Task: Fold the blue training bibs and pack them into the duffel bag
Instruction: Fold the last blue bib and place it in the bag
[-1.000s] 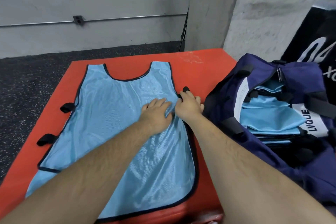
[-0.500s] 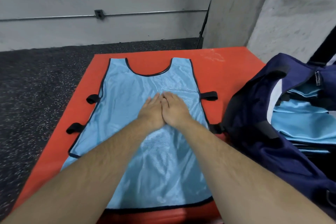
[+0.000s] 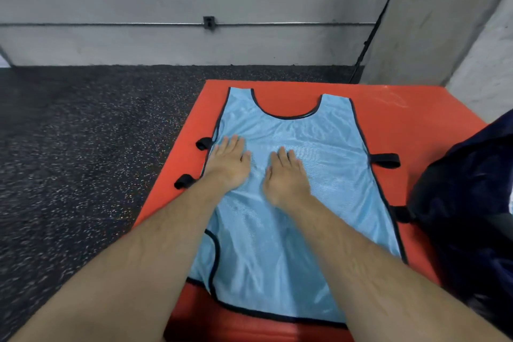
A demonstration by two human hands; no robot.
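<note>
Now 1 bib (image 3: 277, 244) under straight-fingered left hand (image 3: 229, 165), right hand (image 3: 286, 178); 1 duffel bag (image 3: 466, 216)

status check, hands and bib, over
Hands open: left hand and right hand flat on bib. Spread on orange mat, unfolded. To its right, bag, not blocking.

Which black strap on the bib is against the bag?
The nearer black strap on the right edge of the light blue mesh bib; it meets the navy duffel bag, the others lie clear.
</note>
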